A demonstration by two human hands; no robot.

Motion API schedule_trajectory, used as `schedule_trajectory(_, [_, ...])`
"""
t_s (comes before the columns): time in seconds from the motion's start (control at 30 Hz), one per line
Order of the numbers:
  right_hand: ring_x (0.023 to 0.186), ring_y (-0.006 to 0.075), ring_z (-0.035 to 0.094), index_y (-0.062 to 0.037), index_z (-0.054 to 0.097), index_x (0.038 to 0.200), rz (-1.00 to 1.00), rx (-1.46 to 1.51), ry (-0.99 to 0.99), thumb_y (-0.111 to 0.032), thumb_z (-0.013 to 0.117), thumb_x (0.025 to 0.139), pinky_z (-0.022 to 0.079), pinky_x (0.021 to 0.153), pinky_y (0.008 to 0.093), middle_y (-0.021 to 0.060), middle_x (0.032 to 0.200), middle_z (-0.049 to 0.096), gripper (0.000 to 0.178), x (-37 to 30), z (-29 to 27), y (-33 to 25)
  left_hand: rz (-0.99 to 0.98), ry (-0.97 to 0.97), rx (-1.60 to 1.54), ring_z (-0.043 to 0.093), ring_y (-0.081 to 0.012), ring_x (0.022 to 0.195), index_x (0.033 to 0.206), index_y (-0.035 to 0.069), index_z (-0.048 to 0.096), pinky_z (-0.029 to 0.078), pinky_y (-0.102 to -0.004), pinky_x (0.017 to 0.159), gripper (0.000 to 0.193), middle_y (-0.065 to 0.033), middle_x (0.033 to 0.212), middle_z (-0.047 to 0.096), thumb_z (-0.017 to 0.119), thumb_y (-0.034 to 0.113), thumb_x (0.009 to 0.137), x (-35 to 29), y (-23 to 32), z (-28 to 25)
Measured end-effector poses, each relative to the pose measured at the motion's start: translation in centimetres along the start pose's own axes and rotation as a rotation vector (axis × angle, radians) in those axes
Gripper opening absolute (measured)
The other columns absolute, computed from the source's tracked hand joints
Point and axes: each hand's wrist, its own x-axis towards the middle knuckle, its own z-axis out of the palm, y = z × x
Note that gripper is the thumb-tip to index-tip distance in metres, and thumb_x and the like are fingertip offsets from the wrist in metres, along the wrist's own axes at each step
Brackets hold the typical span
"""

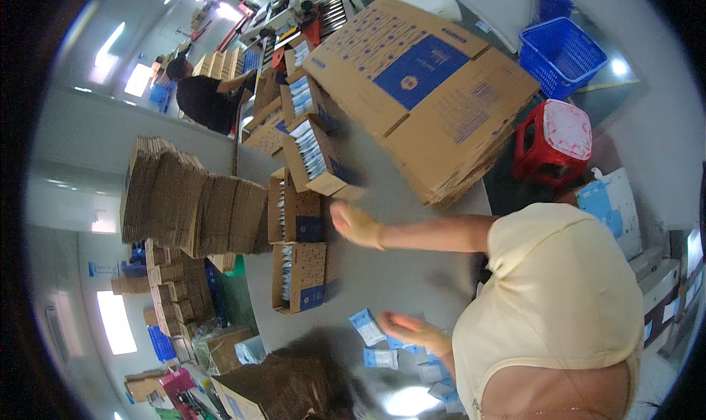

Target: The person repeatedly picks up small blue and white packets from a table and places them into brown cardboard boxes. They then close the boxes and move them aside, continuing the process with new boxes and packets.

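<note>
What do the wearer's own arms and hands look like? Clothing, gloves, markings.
Right hand and left hand look ungloved, both motion-blurred. The right arm has a short, plain cream sleeve, forearm bare. A thin line crosses the right wrist, maybe a band; too blurred to tell. No cables or markings visible.

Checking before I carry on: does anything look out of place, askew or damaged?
Mildly: several loose blue-and-white packets lie at differing angles on the grey table near the left hand, whereas those in the open cartons are lined up in rows. No clear damage shows.
</note>
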Motion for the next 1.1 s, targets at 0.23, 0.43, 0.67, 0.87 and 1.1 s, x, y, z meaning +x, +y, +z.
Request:
schedule_trajectory(0.23, [0.086, 0.0274, 0.062, -0.0099, 0.063, 0.109, -1.289, -0.769, -0.166, -0.023, 0.06, 0.082, 0.05, 0.069, 0.0354, 0.0054, 0.099, 0.066, 0.03, -15.2, -23.2, -12.1, 0.249, -0.318, -0.394, 0.045, -0.0292, 0.122, 0.132, -0.007, 0.039, 0.037, -0.0389, 0.103, 0.049, -0.0193, 0.13, 0.047, 0.047, 0.026, 0.097, 15.0, 20.8, 4.7])
schedule_trajectory(0.43, [0.091, 0.0283, 0.06, -0.0046, 0.061, 0.093, -0.425, -1.223, 0.965, -0.048, 0.063, 0.078, 0.049, 0.075, 0.0393, 0.012, 0.092, 0.063, 0.046, -12.8, -35.4, -16.1, 0.374, -0.668, 0.173, 0.051, -0.0383, 0.114, 0.128, -0.007, 0.041, 0.042, -0.0443, 0.094, 0.065, -0.0229, 0.128, 0.05, 0.058, 0.041, 0.088, 15.3, 30.2, 11.2])
schedule_trajectory(0.67, [0.11, 0.0325, 0.052, -0.0039, 0.059, 0.108, -0.36, -1.09, 0.702, -0.047, 0.069, 0.074, 0.042, 0.092, 0.0428, 0.0144, 0.113, 0.058, 0.056, -12.7, -32.8, -15.4, 0.362, -0.469, 0.456, 0.047, -0.0427, 0.115, 0.128, -0.003, 0.041, 0.044, -0.0486, 0.093, 0.069, -0.0228, 0.127, 0.051, 0.058, 0.048, 0.085, 14.5, 31.2, 12.3])
schedule_trajectory(0.87, [0.117, 0.031, 0.046, -0.005, 0.041, 0.132, -0.793, -0.762, 0.591, -0.022, 0.078, 0.064, 0.034, 0.101, 0.0453, 0.0123, 0.123, 0.052, 0.079, -16.0, -29.1, -17.6, -0.074, -0.146, -0.866, 0.055, -0.0197, 0.099, 0.113, 0.0, 0.056, 0.046, -0.034, 0.083, 0.039, -0.0078, 0.105, 0.061, 0.06, 0.029, 0.087, 12.8, 24.6, 7.7])
schedule_trajectory(1.1, [0.111, 0.037, 0.049, 0.004, 0.038, 0.132, -1.05, -0.618, 0.066, -0.042, 0.077, 0.061, 0.031, 0.104, 0.0474, 0.0178, 0.113, 0.057, 0.093, -18.2, -18.9, -19.8, -0.536, 0.096, -1.114, 0.057, -0.0227, 0.11, 0.129, 0.004, 0.047, 0.05, -0.0383, 0.091, 0.05, -0.0092, 0.121, 0.056, 0.033, 0.041, 0.099, 6.7, 15.4, -2.2])
